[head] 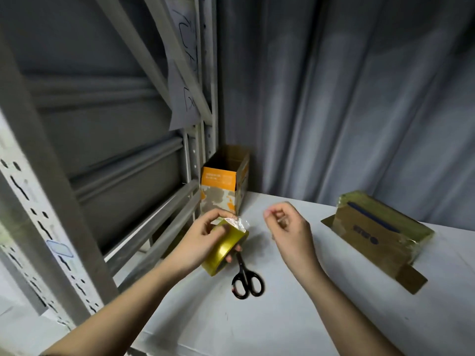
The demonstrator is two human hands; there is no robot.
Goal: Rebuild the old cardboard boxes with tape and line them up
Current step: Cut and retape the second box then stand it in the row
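Observation:
My left hand (pixel 203 235) holds a roll of clear yellowish tape (pixel 226 246) above the white table (pixel 295 317), thumb at its crumpled loose end. My right hand (pixel 285 222) hovers a short way to the right of the roll, fingers curled with the fingertips pinched together and nothing clearly visible in them. An orange and white cardboard box (pixel 223 186) stands upright with its top open at the table's back left corner. A brown cardboard box (pixel 380 235), heavily wrapped in tape, lies on its side at the right with flaps spread on the table.
Black-handled scissors (pixel 245 276) lie on the table just below the tape roll. A grey metal shelving frame (pixel 84 201) runs along the left. A grey curtain (pixel 347 98) hangs behind the table.

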